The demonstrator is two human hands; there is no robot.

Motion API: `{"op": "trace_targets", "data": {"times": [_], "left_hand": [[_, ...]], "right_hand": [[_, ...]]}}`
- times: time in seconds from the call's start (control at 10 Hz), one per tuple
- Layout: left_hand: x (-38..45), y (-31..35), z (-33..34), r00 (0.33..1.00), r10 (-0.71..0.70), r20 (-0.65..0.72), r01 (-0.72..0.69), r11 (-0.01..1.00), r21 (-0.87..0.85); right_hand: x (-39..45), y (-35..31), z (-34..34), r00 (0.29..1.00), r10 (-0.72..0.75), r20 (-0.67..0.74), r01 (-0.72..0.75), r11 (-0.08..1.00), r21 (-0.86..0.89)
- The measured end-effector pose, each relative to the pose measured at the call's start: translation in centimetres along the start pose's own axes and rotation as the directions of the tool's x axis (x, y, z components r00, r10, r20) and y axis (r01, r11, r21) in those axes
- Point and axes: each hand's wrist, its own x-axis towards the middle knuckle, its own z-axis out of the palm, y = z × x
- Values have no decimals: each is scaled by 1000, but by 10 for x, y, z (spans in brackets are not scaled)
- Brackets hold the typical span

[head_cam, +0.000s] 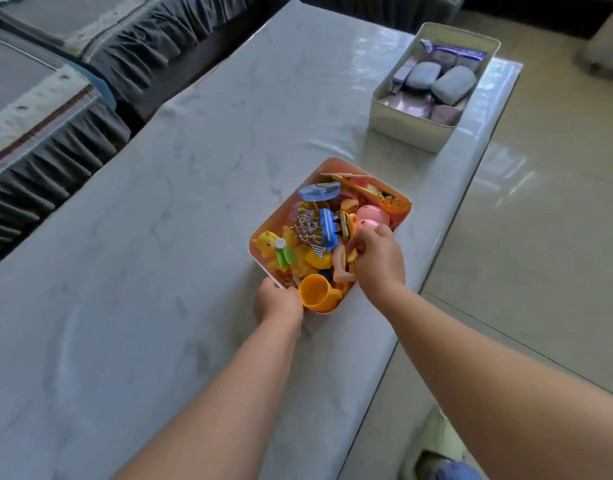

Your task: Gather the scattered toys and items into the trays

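Orange tray heaped with toys sits near right edge of marble table. Left hand grips tray's near corner, fingers curled on rim beside yellow cup. Right hand reaches into tray at its right side, fingers curled among toys by pink pig toy; what it holds, cannot tell. White tray with grey items stands at far right corner, well apart.

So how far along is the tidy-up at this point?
Nearly finished, it seems. Done: the orange tray is heaped with toys, the white tray holds grey items, and no loose items show on the marble table. In hand: the left hand holds the orange tray's near corner while the right hand reaches among its toys. Left: probably just settling those.
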Motion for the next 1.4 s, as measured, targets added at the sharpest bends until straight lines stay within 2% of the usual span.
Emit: {"op": "trace_targets", "data": {"times": [0.1,0.3,0.5,0.6,0.8,0.9,1.0,1.1,1.2,1.3,1.4], "left_hand": [[4,31,39,1000,-15,-13,14,999,-40],[5,88,109,998,-32,-51,30,999,-41],[-1,124,147,994,-68,-83,68,998,-1],[0,125,150,995,-85,-54,86,996,7],[-5,137,143,989,-137,51,134,989,68],[-16,156,125,996,-93,9,91,983,162],[-18,168,104,1000,10,21,-16,941,339],[-21,179,87,988,98,120,-149,821,551],[-27,192,71,955,168,243,-292,663,689],[-39,213,51,910,240,339,-415,492,765],[-45,235,30,868,312,387,-481,333,811]], "right_hand": [[47,16,-17,999,19,39,-21,999,32],[125,40,-60,992,-41,117,41,999,3],[167,59,-82,980,-43,196,54,997,-50],[171,62,-85,977,-37,208,47,998,-41],[164,52,-86,982,-15,189,40,991,-128],[157,41,-84,983,-48,176,77,984,-161],[151,26,-81,981,-86,175,115,979,-166],[146,8,-85,971,-140,194,176,968,-180],[142,-8,-96,952,-200,230,247,949,-195],[141,-29,-110,931,-231,284,304,920,-246],[146,-54,-127,885,-225,409,369,873,-318]]}}
